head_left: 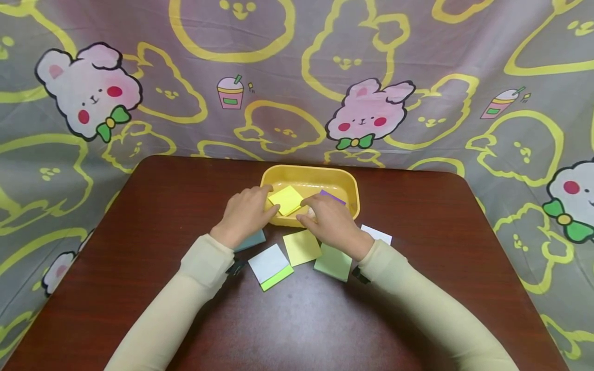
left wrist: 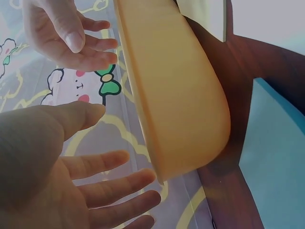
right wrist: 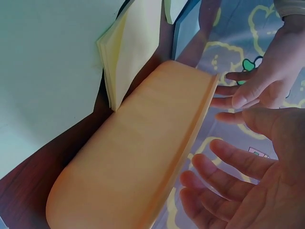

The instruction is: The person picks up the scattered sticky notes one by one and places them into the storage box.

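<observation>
A yellow plastic bin (head_left: 287, 221) stands at the back of the table, with both hands over its near side. Inside lies a bright yellow sticky-note pad (head_left: 285, 199), between the hands. A purple pad (head_left: 333, 197) shows partly behind the right hand, and a small whitish thing (head_left: 311, 212) peeks out under its fingers. The left hand (head_left: 245, 214) is at the bin's left end, fingers spread and loosely bent, as the left wrist view also shows. The right hand (head_left: 331, 219) reaches over the front rim, its fingers slightly bent, with nothing held in the right wrist view.
Several sticky-note pads lie before the bin: blue (head_left: 252, 240), whitish (head_left: 269, 262) over lime green (head_left: 278, 278), pale yellow (head_left: 301, 248), pale green (head_left: 333, 263) and white (head_left: 377, 234). A patterned cloth (head_left: 278, 77) hangs behind the brown table (head_left: 195, 185).
</observation>
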### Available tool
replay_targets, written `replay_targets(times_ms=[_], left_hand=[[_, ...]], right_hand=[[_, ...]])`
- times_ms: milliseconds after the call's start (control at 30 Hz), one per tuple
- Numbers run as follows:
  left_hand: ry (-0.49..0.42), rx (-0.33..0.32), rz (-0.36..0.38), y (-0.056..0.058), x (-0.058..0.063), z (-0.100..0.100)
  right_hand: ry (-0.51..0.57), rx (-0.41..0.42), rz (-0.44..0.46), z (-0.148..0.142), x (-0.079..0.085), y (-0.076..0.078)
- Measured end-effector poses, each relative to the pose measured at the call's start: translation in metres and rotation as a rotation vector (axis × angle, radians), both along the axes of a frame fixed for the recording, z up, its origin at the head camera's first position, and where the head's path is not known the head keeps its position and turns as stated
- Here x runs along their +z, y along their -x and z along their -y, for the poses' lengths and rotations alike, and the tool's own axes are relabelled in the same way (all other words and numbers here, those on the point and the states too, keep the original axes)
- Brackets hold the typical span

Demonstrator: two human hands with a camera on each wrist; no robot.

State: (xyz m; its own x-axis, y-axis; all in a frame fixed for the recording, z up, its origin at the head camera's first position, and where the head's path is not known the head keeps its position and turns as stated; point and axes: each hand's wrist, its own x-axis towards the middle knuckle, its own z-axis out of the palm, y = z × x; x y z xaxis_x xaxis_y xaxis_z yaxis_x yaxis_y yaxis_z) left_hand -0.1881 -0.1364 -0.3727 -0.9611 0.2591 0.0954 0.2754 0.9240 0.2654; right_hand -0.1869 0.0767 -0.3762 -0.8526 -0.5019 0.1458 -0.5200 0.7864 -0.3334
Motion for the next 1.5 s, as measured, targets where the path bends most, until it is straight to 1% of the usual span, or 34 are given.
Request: replay_targets(times_ms=[233,467,767,867,1033,1300,1500], left_hand=[[-0.008,0.011,-0.003,-0.001,0.0,0.008],[-0.023,0.016,-0.013,-0.002,0.0,0.015],[-0.025,0.035,-0.001,-0.004,-0.001,0.024],[-0.027,0.043,-0.01,-0.005,-0.001,0.027],[-0.032,0.049,-0.013,-0.006,-0.002,0.031],[-0.027,0.075,0.005,-0.007,-0.007,0.04],[-0.026,0.077,0.035,-0.01,-0.013,0.043]], right_hand=[[-0.013,0.007,-0.009,0.001,-0.001,0.0],[-0.002,0.017,-0.009,0.003,-0.001,0.0],[-0.002,0.036,-0.01,0.007,-0.001,0.0],[-0.012,0.036,-0.018,0.008,-0.001,0.0],[-0.022,0.023,-0.006,0.01,0.0,0.0],[-0.005,0.031,-0.021,0.018,0.001,0.0],[-0.009,0.035,-0.015,0.021,-0.002,0.0]])
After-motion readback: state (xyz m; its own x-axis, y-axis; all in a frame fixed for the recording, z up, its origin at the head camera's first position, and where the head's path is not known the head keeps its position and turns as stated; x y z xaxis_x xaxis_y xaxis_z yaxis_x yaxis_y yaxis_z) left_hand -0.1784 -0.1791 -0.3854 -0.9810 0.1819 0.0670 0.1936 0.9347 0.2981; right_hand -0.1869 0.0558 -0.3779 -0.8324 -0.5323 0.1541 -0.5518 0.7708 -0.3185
